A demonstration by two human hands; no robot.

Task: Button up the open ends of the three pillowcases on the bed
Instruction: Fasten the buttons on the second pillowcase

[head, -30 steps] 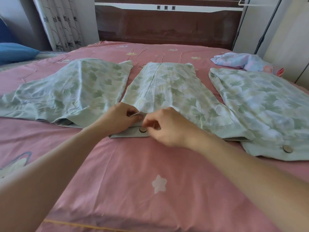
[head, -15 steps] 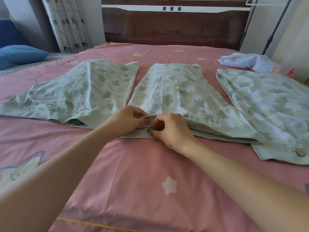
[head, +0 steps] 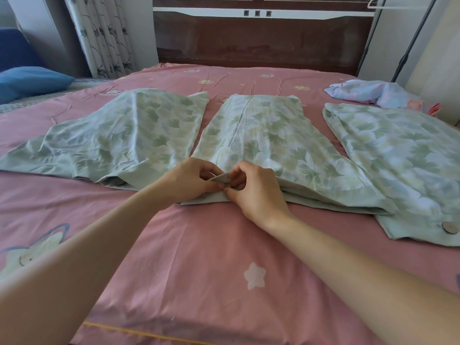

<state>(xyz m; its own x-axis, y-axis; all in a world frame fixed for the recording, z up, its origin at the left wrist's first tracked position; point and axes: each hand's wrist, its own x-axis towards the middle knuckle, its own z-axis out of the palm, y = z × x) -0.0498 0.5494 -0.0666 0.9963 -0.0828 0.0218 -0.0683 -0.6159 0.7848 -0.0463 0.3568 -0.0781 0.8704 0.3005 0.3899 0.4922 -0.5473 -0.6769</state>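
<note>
my left hand [head: 193, 181] and right hand [head: 255, 189] both pinch the near hem of the middle pillowcase [head: 263, 138], fingers clamped on its lifted flap [head: 220, 179].

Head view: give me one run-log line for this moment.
stage: buttoning middle green leaf-print pillowcase | left hand: pinching hem flap | right hand: pinching hem flap | button: hidden by fingers

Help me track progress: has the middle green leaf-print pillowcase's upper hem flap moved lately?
Yes: the flap rose off the lower hem lying flat on the pink bedsheet.
</note>
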